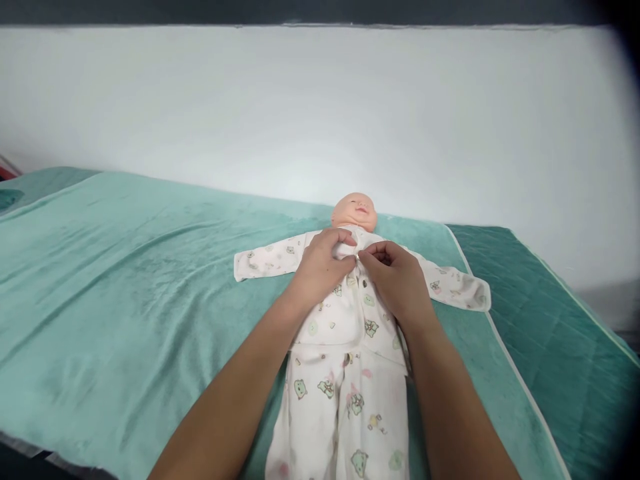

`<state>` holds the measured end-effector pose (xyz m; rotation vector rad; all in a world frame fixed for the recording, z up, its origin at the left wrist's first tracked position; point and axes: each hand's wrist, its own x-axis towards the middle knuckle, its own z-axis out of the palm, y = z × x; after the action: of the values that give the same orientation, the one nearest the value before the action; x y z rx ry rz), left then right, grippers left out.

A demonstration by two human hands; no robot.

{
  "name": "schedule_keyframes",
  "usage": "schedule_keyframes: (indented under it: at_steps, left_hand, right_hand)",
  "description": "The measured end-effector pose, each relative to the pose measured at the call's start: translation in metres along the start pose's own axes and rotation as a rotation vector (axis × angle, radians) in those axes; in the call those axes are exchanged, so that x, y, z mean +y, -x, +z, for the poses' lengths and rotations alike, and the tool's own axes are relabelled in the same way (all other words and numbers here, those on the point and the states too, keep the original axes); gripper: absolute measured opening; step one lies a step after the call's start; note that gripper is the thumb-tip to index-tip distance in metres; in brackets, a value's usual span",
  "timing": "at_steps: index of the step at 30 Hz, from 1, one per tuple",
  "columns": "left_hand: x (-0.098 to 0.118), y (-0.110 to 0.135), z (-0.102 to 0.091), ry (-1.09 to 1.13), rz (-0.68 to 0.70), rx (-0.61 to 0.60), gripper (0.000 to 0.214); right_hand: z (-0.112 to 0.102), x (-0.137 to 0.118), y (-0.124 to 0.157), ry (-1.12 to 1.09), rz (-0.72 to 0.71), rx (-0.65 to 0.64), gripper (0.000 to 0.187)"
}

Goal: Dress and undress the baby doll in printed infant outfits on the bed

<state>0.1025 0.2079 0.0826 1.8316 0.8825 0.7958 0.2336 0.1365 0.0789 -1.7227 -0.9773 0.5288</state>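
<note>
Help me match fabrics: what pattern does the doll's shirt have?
Shirt: scattered green animal prints on white; head view.

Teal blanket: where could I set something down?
Bare, wrinkled blanket lies left of the left forearm and nearby sleeve; bare quilted cover, right of the other sleeve. Crowded: shirt front, under left hand and right hand.

Left hand point(325, 263) curls beside pinching right hand point(399, 277).
</note>
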Motion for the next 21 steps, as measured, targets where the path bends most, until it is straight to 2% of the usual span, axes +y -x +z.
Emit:
schedule_keyframes:
  at_steps: [7,15,21]
  left_hand:
    - [0.0,0.0,0.001,-0.009,0.004,0.003,0.027]
    - [-0.001,-0.002,0.002,-0.137,0.173,0.02,0.03]
    - [-0.001,-0.003,0.003,-0.106,0.166,0.035,0.016]
  right_hand:
    - [-0.001,0.007,-0.003,-0.105,0.013,-0.023,0.021]
    - [-0.001,0.014,-0.007,-0.176,0.0,-0.031,0.021]
    - [0.0,0.016,-0.008,-0.153,-0.036,0.008,0.02]
